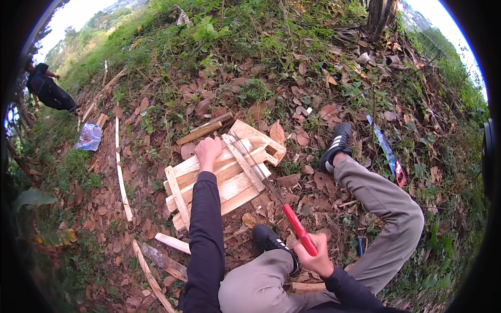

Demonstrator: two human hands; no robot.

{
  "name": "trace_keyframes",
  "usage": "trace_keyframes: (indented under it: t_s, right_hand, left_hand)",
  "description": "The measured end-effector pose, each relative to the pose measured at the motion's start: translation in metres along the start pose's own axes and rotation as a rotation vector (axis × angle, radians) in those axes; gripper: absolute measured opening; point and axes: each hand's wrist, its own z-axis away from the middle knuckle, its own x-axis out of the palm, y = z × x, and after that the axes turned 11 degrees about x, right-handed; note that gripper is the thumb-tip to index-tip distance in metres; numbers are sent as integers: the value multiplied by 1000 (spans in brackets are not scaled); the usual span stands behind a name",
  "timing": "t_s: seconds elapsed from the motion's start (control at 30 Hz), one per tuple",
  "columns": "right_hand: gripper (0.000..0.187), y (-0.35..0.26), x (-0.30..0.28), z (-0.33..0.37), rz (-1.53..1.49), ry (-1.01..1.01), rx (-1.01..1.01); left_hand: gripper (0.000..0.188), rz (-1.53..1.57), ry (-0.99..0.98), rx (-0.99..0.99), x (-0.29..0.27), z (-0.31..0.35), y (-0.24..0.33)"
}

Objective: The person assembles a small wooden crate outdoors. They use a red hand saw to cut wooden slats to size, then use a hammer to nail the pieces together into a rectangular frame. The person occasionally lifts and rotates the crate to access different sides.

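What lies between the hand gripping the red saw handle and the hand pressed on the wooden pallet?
In the head view, between the right hand and the left hand run the saw's thin blade, crossing the pallet's slats, and, nearer, the black shoe.

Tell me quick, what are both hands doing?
Left hand: closed, pressing down on the wooden pallet.
Right hand: closed around the red handle of the saw.
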Motion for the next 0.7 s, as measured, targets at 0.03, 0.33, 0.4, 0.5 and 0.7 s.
trace_keyframes:
  t_s: [0.03, 0.33, 0.4, 0.5, 0.7]
  right_hand:
    - [22, 7, 11, -24, -102, -5, 126]
    - [22, 0, -7, -9, -50, -15, 79]
    - [22, 0, 21, -35, -50, -25, 88]
    - [29, 5, 50, -108, -45, -19, 58]
    - [21, -14, -3, 6, -84, 62, 93]
  left_hand:
    - [54, 23, 12, -3, 3, -3, 0]
    - [55, -2, 49, 58, 2, -9, 0]
    - [55, -8, 12, 53, 4, -3, -2]
    - [55, 8, -10, 46, 12, -4, -4]
    - [55, -1, 4, 44, 3, -8, -4]
